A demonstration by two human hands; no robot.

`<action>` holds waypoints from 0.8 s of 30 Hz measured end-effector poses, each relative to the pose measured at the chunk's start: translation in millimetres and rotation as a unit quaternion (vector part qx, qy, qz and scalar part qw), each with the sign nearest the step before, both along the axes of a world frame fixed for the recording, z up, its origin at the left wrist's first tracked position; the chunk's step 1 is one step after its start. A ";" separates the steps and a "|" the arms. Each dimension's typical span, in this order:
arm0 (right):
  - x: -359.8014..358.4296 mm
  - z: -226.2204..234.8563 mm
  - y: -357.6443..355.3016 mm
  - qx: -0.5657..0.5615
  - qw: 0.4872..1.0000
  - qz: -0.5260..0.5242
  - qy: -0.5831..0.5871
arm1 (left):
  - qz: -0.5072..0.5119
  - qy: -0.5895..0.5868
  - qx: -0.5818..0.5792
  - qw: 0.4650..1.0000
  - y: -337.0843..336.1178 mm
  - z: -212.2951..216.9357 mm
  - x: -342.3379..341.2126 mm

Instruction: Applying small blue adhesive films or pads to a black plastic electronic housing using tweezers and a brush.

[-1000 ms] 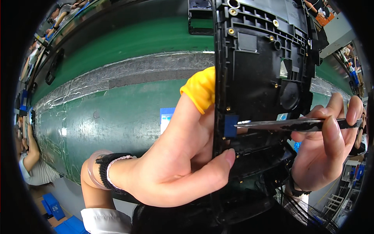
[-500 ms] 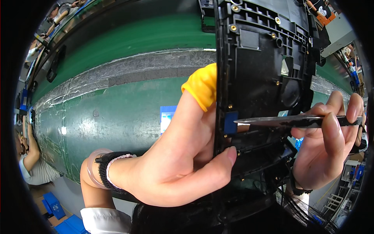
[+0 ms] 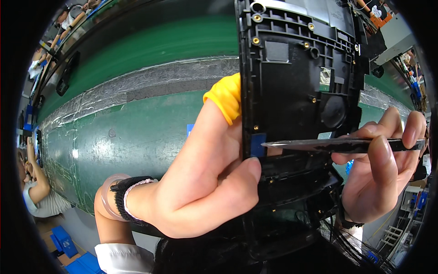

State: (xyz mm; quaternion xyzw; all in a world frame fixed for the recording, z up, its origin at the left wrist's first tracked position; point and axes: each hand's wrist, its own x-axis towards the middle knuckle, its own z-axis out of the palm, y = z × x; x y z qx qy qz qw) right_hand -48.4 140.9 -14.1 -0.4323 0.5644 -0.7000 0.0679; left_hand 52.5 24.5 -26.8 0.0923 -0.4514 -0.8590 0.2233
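Note:
My left hand (image 3: 200,192) grips the left edge of a black plastic housing (image 3: 285,102) and holds it upright. A yellow finger cot (image 3: 224,98) covers one finger, whose tip is hidden behind the housing. The housing has ribs, brass screw inserts and a few openings. A small blue patch (image 3: 258,144) lies near its left edge, just above my left thumb. In my right hand (image 3: 378,171) is a pair of dark tweezers (image 3: 319,145), held level with fingers and thumb. Their pointed tip is at the blue patch; I cannot tell whether it touches.
Behind lies a green work surface (image 3: 123,137) with a grey taped strip (image 3: 150,89) across it. A blue item (image 3: 190,129) peeks out beside my left wrist. Blue bins (image 3: 64,240) stand at lower left. Other people (image 3: 39,187) work at the left and far edges.
The housing and my left hand have shifted left, the housing also slightly down. The tweezers' tip has moved left with the blue patch. The blue item on the table is now mostly covered.

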 end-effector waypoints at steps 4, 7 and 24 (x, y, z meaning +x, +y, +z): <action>-1.7 0.7 0.4 0.008 1.000 0.022 0.010 | 0.010 0.015 -0.026 0.999 -0.9 -1.3 0.9; -2.8 1.5 0.8 0.010 0.997 0.077 0.023 | -0.034 0.007 -0.058 0.998 -8.0 2.9 5.5; -15.7 5.6 6.8 0.087 0.996 0.001 0.034 | -0.056 0.076 -0.209 0.973 -25.7 -3.3 11.6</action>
